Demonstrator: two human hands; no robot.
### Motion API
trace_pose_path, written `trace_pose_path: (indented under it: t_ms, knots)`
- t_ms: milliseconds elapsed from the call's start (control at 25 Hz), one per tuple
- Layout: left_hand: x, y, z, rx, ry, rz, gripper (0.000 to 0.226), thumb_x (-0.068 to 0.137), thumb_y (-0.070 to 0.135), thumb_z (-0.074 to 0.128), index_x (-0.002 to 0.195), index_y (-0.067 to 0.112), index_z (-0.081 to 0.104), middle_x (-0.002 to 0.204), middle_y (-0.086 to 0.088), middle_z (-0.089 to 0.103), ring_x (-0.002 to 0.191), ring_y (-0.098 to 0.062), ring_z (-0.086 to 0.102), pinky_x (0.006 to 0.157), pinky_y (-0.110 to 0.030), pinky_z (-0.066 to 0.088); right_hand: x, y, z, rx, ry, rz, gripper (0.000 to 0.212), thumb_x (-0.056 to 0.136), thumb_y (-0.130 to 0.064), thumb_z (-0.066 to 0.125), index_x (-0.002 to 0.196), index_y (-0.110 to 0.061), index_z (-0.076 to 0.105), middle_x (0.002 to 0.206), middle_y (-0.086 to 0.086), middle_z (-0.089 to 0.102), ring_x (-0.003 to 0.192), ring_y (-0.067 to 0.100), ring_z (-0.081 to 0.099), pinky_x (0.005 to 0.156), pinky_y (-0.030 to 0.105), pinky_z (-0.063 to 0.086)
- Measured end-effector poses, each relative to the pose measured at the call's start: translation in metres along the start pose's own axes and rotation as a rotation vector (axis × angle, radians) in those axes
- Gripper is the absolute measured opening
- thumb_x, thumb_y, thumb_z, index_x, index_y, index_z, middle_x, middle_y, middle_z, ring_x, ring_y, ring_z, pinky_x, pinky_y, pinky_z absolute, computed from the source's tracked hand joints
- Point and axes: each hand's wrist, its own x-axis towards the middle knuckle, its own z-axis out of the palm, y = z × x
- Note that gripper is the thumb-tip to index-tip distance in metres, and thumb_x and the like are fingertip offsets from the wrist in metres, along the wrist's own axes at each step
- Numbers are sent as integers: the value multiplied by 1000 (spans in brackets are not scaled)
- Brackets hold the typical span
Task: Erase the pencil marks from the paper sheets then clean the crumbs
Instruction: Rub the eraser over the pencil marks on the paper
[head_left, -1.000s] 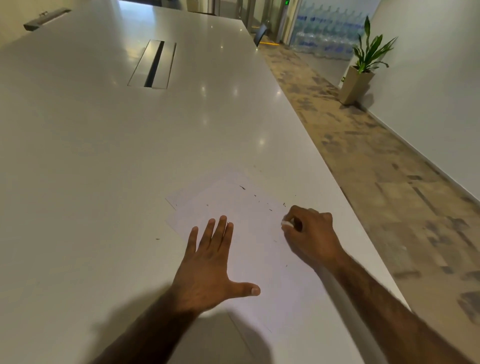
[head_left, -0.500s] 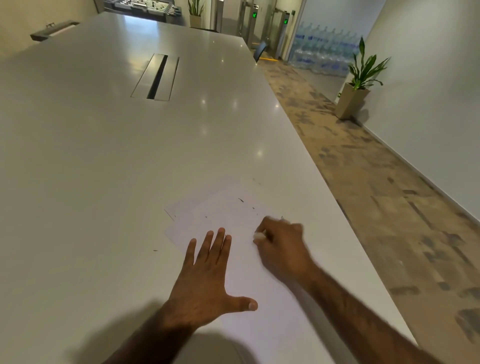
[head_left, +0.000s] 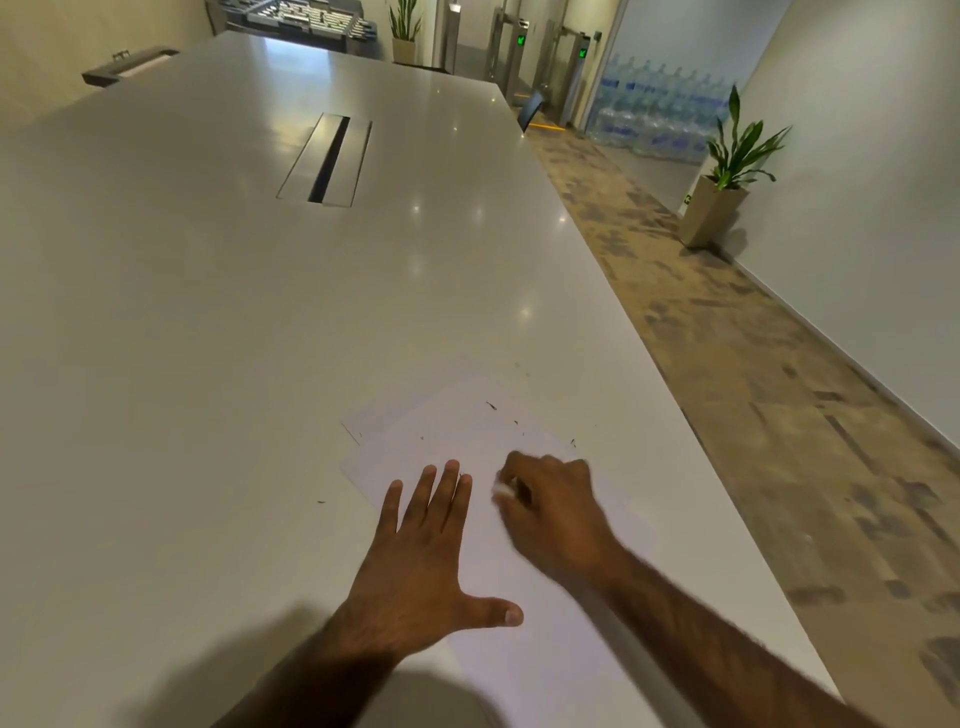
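Left hand (head_left: 415, 566): lies palm down on the paper. Its fingers (head_left: 449, 493) are straight and slightly apart, flat against the sheet. The thumb sticks out sideways toward the right arm. It holds nothing.

Right hand (head_left: 556, 514): just to the right of the left fingertips, with a narrow gap between them. Its fingers (head_left: 524, 467) are curled in tight, clamped on a small white eraser. The hand is somewhat blurred.

Eraser (head_left: 501, 488): only a pale end shows, poking out from the curled right fingers toward the left fingertips. It sits low at the paper; actual contact cannot be made out through the blur.

Paper sheets (head_left: 467, 431): white overlapping sheets under both hands, reaching past the fingertips and back beneath the wrists. No pencil marks can be made out.

Crumbs (head_left: 491, 405): dark specks scattered on the paper beyond both sets of fingertips. One speck lies on the bare bench to the left of the left fingers.

Bench (head_left: 208, 364): long, pale and glossy, stretching far ahead of the fingers, with a cable slot (head_left: 330, 161) well beyond them.

Surroundings: patterned floor (head_left: 779, 415) right of the right hand; a potted plant (head_left: 727, 171) and stacked water bottles (head_left: 660, 109) far off.
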Motion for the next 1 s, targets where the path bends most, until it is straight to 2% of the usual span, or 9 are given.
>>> trace_pose_path:
  t_ms: [160, 280, 400, 560, 640, 720, 800, 920, 1000]
  knots:
    - [-1, 2, -2, 26, 1, -10, 138, 59, 109, 20, 144, 22, -45, 154, 1, -52, 146, -24, -44, 124, -58, -16, 34, 32, -17, -36, 21, 268, 8, 99, -31, 57, 93, -27, 57, 85, -11, 69, 84, 17, 65, 90, 40, 33]
    - [-3, -2, -3, 9, 46, -19, 131, 62, 104, 12, 151, 20, -37, 161, -1, -43, 150, -23, -37, 126, -55, -14, 25, 26, -2, -51, 26, 239, 9, 101, -33, 58, 93, -30, 55, 83, -10, 67, 80, 16, 64, 87, 38, 33]
    - [-3, -17, -6, -33, 139, -123, 134, 57, 102, 2, 159, 18, -24, 166, -4, -33, 155, -23, -28, 128, -51, -10, 22, 28, 1, -7, 38, 241, 11, 100, -30, 59, 91, -27, 52, 84, -9, 67, 80, 20, 63, 83, 37, 29]
    - [-2, -27, -5, -67, 169, -210, 141, 48, 111, 5, 145, 19, -41, 160, -4, -44, 152, -24, -34, 127, -53, -13, 26, 21, -11, 34, 37, 289, 11, 98, -26, 59, 88, -25, 55, 84, -10, 69, 83, 18, 65, 91, 40, 35]
    - [0, -27, -1, -60, 181, -206, 144, 46, 113, 3, 144, 18, -42, 159, -4, -45, 151, -23, -36, 125, -52, -17, 16, -3, -4, 125, 65, 211, 14, 92, -25, 59, 80, -26, 54, 72, -12, 64, 74, 11, 62, 86, 39, 38]
    - [2, -29, 5, -48, 211, -200, 139, 51, 111, -1, 144, 18, -43, 160, -4, -43, 152, -23, -35, 125, -51, -18, -4, -35, 11, 164, -31, -6, 14, 88, -28, 56, 76, -31, 48, 68, -15, 59, 69, 7, 57, 79, 38, 41]
    - [3, -30, 7, -60, 212, -194, 135, 51, 110, -7, 143, 19, -44, 159, -3, -45, 150, -22, -38, 124, -51, -20, -8, -36, 17, 126, -103, -129, 14, 89, -29, 54, 77, -34, 47, 70, -16, 58, 71, 7, 56, 81, 39, 41]
    - [5, -31, 7, -81, 184, -198, 143, 46, 114, -2, 143, 19, -46, 151, -1, -54, 144, -22, -45, 121, -52, -25, 28, 1, -4, -16, -14, 100, 12, 92, -26, 57, 81, -27, 54, 76, -12, 65, 80, 14, 63, 89, 39, 35]
    - [4, -30, 6, -83, 189, -191, 143, 48, 114, 1, 142, 18, -46, 150, -1, -54, 144, -23, -46, 122, -53, -24, 40, 5, -9, 18, 42, 217, 13, 93, -24, 59, 81, -25, 55, 77, -11, 66, 81, 17, 64, 87, 37, 34]
